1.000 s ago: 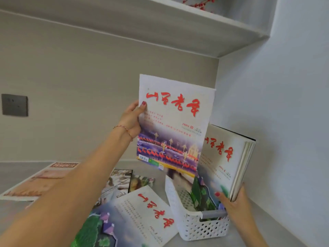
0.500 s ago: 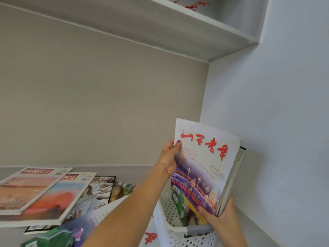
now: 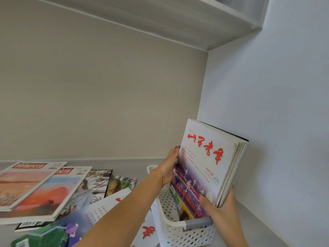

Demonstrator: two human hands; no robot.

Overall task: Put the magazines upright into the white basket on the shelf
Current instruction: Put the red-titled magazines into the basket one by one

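While both hands are steadying the upright stack of magazines [image 3: 208, 168] inside the white basket [image 3: 178, 227], the left hand [image 3: 170, 168] is pressing flat against the stack's spine side, fingers [image 3: 175, 154] extended along the edge w/ a thumb likely behind, not visible. The right hand [image 3: 222, 205] is clamping the stack's lower right corner, thumb across the front cover, other fingers wrapped round the back. Probably this two-sided hold is keeping the floppy mags squared and vertical as they're settling to the basket bottom; they're leaning slightly toward the wall [image 3: 267, 122] beyond the right fingers.

Front cover is showing big red brush-style Chinese characters, and small print reading "2025.10"; other text too small to read.

Left of the left fingers, more loose magazines [image 3: 41, 189] are lying flat & overlapping on the shelf [image 3: 124, 164], two w/ red title boxes, so the task is looking maybe partway done.
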